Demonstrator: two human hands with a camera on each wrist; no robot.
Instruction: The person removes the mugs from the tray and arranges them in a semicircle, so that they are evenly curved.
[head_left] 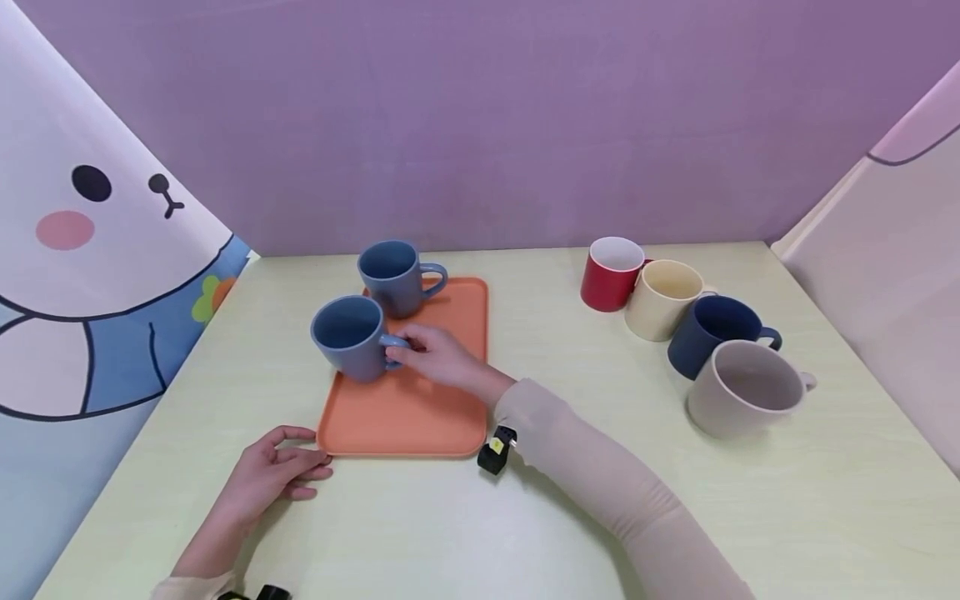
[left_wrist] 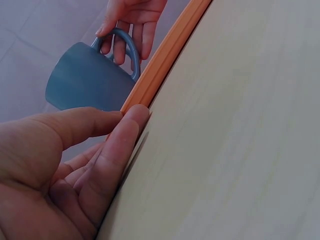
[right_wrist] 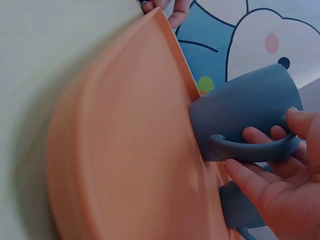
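My right hand (head_left: 438,357) grips the handle of a blue-grey mug (head_left: 348,337) at the left side of an orange tray (head_left: 420,421). The mug stands upright, its base on or just over the tray; I cannot tell which. Behind it, a second blue-grey mug (head_left: 392,279) sits at the tray's far left corner, handle to the right. At the near left corner of the tray, my left hand (head_left: 273,471) pinches the rim, with thumb and a finger on either side of the orange edge (left_wrist: 165,55) in the left wrist view.
On the right of the table (head_left: 555,333) several mugs stand in a slanting row: a red mug (head_left: 607,279), a cream mug (head_left: 656,308), a navy mug (head_left: 693,346) and a pale grey mug (head_left: 731,400). A purple backdrop (head_left: 480,125) rises behind the table.
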